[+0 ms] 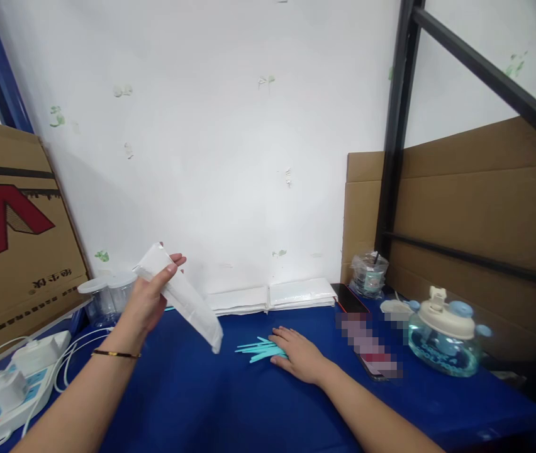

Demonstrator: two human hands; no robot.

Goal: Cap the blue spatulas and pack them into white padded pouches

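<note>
My left hand [155, 289] is closed on a long, narrow white packet [185, 302], pinched between thumb and fingers. The packet is held up above the table, slanting down to the right. Palm down, my right hand [299, 353] lies on the table over a loose bundle of thin turquoise sticks [258, 349]. Its fingers are stretched out and the thumb is apart; the sticks' right ends are hidden under it. Behind both hands, two low stacks of similar white packets, a left stack [240, 300] and a right stack [301, 292], lie against the wall.
On the blue table [178, 402], a white power strip [17, 384] with cables stands left, near clear lidded jars [107, 296]. At right are a phone [350, 299], a partly blurred phone-like object, a wrapped cup [368, 275] and a water bottle [445, 340]. Cardboard flanks both sides.
</note>
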